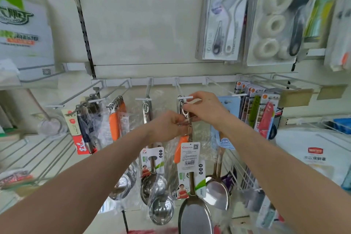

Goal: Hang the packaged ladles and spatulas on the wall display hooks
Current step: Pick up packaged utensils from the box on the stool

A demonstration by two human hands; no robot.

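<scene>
Left hand and right hand pinch the film-wrapped steel spatula's slotted handle at a thin white wire hook.

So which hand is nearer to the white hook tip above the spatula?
Right. The right hand is just beneath the hook tip; the left hand grips the spatula lower and to the left.

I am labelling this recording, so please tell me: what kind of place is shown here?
Most likely a kitchenware aisle in a shop: packaged ladles hang from white display hooks, the packaged spatula carries a barcode card, and price tag holders sit on hook ends.
</scene>
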